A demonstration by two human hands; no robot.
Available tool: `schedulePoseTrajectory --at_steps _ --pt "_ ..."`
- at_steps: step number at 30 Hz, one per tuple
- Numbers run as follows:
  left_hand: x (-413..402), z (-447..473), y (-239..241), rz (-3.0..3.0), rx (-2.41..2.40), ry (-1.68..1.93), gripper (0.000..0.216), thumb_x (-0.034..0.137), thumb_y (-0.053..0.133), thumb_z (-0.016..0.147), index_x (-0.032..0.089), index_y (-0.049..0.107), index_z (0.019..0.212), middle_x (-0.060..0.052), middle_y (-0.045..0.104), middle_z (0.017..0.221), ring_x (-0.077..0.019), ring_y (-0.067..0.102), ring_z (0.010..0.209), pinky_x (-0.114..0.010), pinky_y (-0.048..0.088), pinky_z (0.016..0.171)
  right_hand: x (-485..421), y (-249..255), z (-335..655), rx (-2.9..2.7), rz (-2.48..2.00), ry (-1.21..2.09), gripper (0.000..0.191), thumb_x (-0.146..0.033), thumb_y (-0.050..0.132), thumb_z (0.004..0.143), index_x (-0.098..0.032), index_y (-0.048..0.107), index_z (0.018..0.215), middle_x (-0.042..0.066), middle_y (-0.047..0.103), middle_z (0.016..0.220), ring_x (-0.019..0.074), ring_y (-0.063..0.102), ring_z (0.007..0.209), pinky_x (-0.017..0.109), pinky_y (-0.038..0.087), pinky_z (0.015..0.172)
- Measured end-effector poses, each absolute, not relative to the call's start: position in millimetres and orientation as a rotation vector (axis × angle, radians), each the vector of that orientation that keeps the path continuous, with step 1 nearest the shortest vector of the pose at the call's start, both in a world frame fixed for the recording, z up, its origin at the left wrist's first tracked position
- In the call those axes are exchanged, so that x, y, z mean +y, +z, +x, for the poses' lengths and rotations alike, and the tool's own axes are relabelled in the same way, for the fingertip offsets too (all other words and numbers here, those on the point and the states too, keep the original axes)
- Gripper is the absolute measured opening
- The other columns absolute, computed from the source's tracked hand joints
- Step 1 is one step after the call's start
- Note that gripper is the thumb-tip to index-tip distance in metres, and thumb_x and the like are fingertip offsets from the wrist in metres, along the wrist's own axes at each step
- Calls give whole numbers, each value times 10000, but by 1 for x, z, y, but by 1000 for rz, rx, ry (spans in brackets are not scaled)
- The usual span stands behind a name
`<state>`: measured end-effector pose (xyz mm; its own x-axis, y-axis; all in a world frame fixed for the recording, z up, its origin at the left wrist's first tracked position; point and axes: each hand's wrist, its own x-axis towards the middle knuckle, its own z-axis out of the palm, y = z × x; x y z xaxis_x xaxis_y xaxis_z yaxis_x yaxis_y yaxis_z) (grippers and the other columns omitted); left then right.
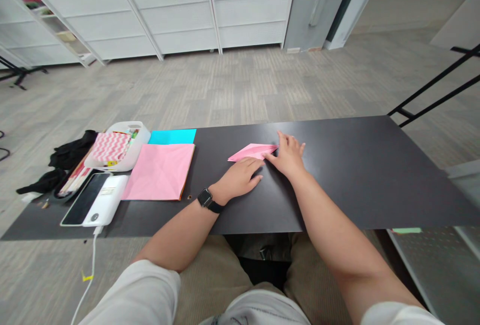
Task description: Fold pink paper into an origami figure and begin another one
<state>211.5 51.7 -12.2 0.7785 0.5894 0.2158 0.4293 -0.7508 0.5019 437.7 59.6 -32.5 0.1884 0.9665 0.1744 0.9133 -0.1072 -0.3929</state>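
Note:
A folded pink paper (250, 151), shaped like a flat pointed kite, lies on the black table (367, 170). My left hand (240, 177), with a black watch on its wrist, rests flat just below the paper, its fingers stretched toward the paper's near edge. My right hand (288, 156) lies flat at the paper's right end, fingers spread and thumb pressing on the paper's right tip. Neither hand grips anything.
A stack of pink paper sheets (159, 171) and a cyan sheet (173, 136) lie left of my hands. Further left stand a white tray (125, 146) with patterned paper, a phone (82, 205) on a white power bank (107, 208), and black cloth (71, 151).

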Motion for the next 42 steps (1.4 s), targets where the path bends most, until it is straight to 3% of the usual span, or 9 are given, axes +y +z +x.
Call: schedulePoseTrajectory --at_steps 14,29,38,42 --pt "54 210 -13 2515 752 485 281 274 607 1017 233 646 1292 -107 670 1416 -284 609 1366 -510 469 1223 68 -39 453 -1644 -2217 186 991 -717 668 880 -184 332 1644 272 392 1643 489 291 1546 791 108 1203" --pt "53 211 -9 2476 746 502 243 259 644 990 241 685 1228 -113 682 1404 -300 617 1358 -547 490 1207 77 -45 473 -1534 -2272 186 897 -689 658 891 -203 400 1599 256 417 1619 473 309 1531 786 129 1202" --pt "53 210 -8 2502 742 471 222 271 629 1005 231 666 1220 -118 661 1435 -293 600 1384 -522 474 1222 76 -37 475 -1501 -2334 217 816 -525 704 914 -202 410 1603 238 406 1641 454 325 1539 757 175 1220" --pt "53 210 -10 2509 743 469 218 278 626 1009 232 662 1219 -118 657 1437 -292 596 1389 -520 469 1228 74 -29 479 -1508 -2244 229 646 -403 683 919 -181 548 1511 211 554 1494 389 506 1401 610 332 1213"
